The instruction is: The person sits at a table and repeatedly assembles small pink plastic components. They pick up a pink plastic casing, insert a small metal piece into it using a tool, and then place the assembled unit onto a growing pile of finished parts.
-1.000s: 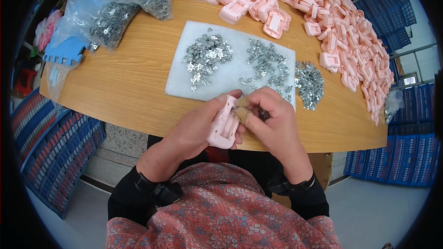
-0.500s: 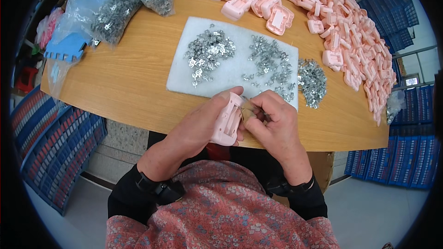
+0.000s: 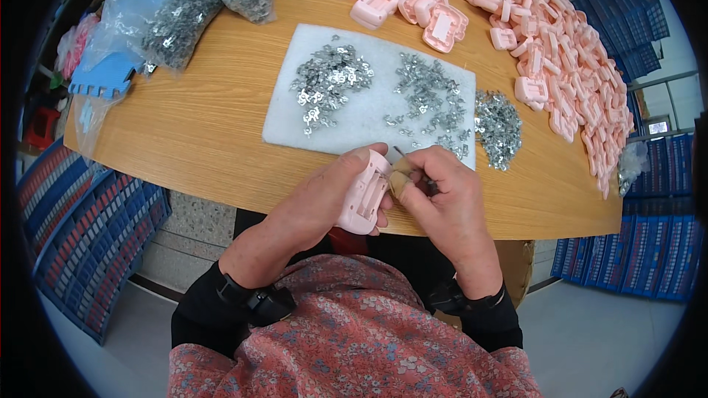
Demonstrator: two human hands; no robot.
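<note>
Two hands met over one pale pink casing (image 3: 360, 210) near the table's close edge, as seen from where we stood in the room. The left hand (image 3: 321, 184) was wrapped around the casing from its left side, thumb along the upper part, fingertips showing at the far side, its recessed face tilted upward. The right hand (image 3: 450, 199) closed in from the right, thumb and forefinger, in tan finger covers (image 3: 400, 177), pressed together at the casing's edge. A thin dark sliver (image 3: 398, 151) jutted above them and dark pieces (image 3: 431, 186) showed in the curled fingers; what sat at the very tip of the pinch could not be told.

The likeliest trouble, in our judgement, was a small part slipping or seating crooked, since the covered fingertips blocked the view; a loosened left grip could also let the casing twist.

Just beyond the hands, a white foam mat (image 3: 280, 121) carried two scatters of silvery metal clips (image 3: 328, 77), with another pile (image 3: 500, 129) beside it, on the wood-grain table (image 3: 214, 110). Farther out, ahead and to the right, spread a heap of pink casings (image 3: 549, 51); ahead to the left slumped clear plastic bags (image 3: 181, 26) of metal parts. Blue racks (image 3: 96, 228) flanked the hands on both sides, above a pale floor (image 3: 184, 317).
</note>
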